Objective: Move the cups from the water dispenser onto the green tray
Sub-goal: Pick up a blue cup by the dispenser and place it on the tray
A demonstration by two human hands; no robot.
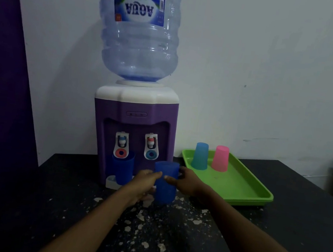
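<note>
Dim countertop [71, 198]; left hand [145, 183] and right hand [185, 182] clasp blue cup [165, 187] — jolt risks spilling.

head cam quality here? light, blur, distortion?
Head view: dim with a blue cast, the dark counter losing detail; wide-angle bend bows the purple wall strip; the held blue cup is slightly soft between left hand and right hand; green tray and dispenser read clearly.
</note>
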